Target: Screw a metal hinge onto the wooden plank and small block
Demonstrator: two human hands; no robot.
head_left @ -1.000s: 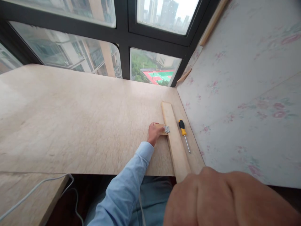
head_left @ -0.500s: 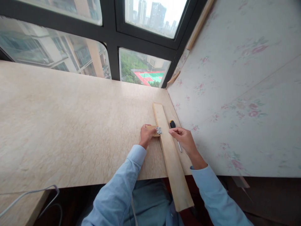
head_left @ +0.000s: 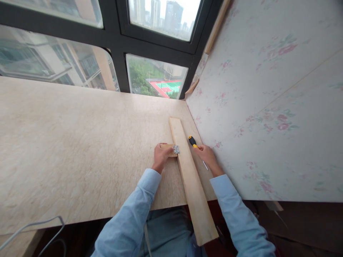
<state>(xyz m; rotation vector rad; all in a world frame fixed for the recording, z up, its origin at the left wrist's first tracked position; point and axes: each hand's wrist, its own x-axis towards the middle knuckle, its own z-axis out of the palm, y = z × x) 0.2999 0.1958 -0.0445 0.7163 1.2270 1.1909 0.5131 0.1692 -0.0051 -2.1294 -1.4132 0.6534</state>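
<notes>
My left hand (head_left: 160,156) is closed on a short wooden block (head_left: 166,146), its thumb reaching to a small metal plate with holes (head_left: 176,149). That plate lies over the joint where the block meets the left edge of a long wooden board (head_left: 191,182). To the right of the board, my right hand (head_left: 205,156) has its fingers closed at the neck of a screwdriver (head_left: 192,141) with a black and yellow handle. The handle points away from me, and the metal shaft shows below the hand. My fingertips are partly hidden.
The board lies along the stone-patterned sill (head_left: 80,142) and its near end juts past the front edge. A flowered wall (head_left: 268,117) rises close on the right, and a dark window frame (head_left: 155,44) stands behind. A white cable (head_left: 40,223) hangs at the lower left.
My right hand has come down from a pinch above the board's right side onto the screwdriver, whose handle has turned slightly. The left hand keeps its hold, and the whole view has shifted a little.
</notes>
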